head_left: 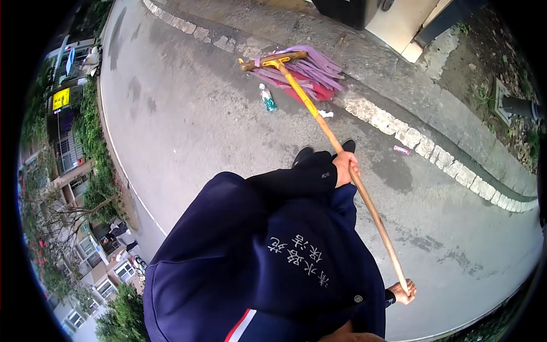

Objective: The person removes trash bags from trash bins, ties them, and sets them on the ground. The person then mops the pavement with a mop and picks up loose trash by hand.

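My left hand (346, 169) is wrapped around the middle of the wooden handle of a broom (373, 206). Lower right, my right hand (403, 292) grips the handle's top end. A yellow bracket joins the handle to a wooden crossbar (273, 60), from which flat purple strips (316, 65) spread over the pavement. Something red (322, 92) shows under the strips. Just left of the broom head lies a green plastic bottle (268, 98) with a pale cap. A white scrap (326, 114) lies close to the strips, beside the handle.
A pink wrapper (401, 150) lies on the road near a broken white line (410, 137). A raised kerb strip (444, 105) runs behind it. A dark bin-like box (346, 11) stands at the top. My shoes (348, 146) are below the broom head. Bushes and buildings line the left.
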Demonstrator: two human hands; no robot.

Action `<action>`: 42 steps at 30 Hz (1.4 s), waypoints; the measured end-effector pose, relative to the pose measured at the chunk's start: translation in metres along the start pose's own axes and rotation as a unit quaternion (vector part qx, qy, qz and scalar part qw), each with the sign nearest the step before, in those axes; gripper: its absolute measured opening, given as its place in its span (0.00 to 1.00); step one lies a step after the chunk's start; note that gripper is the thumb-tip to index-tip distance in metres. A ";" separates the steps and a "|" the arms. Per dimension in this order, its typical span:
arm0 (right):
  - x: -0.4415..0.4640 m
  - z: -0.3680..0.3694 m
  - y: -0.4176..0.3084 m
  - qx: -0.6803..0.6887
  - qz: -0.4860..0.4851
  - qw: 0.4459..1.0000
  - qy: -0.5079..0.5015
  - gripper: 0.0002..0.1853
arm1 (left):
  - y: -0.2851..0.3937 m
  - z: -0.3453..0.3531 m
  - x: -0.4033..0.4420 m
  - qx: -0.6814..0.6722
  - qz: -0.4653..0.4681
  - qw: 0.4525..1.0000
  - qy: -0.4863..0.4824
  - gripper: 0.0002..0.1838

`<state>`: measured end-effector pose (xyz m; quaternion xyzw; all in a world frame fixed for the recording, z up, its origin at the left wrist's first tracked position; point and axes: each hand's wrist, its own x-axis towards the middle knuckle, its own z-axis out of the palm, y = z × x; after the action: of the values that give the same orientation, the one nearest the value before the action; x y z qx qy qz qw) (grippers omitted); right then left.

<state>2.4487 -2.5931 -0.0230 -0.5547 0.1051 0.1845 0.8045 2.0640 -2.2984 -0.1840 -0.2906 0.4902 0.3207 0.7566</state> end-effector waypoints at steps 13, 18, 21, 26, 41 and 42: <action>-0.125 0.231 0.235 -0.129 0.171 0.965 -0.149 0.07 | 0.259 -0.167 -0.047 -0.224 0.213 0.950 0.043 0.12; -0.225 0.241 0.313 -0.150 0.207 0.944 -0.208 0.05 | 0.369 -0.261 -0.068 -0.268 0.203 0.941 0.046 0.14; -0.291 0.245 0.337 -0.206 0.185 0.939 -0.203 0.07 | 0.414 -0.303 -0.093 -0.296 0.189 0.932 0.086 0.13; -0.327 0.258 0.351 -0.467 0.151 0.809 -0.322 0.09 | 0.458 -0.372 -0.097 -0.325 0.190 0.918 0.126 0.13; -0.121 0.158 0.935 -0.803 0.284 0.359 -0.381 0.19 | 0.354 -0.431 0.049 -0.064 0.244 0.917 0.310 0.06; -0.103 0.140 0.967 -0.798 0.284 0.407 -0.341 0.18 | 0.347 -0.428 0.057 -0.052 0.249 0.913 0.318 0.05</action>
<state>1.9499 -2.1756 -0.7590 -0.7753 -0.2211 0.5767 -0.1321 1.5767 -2.3930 -0.4308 -0.2848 0.7441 0.4141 0.4402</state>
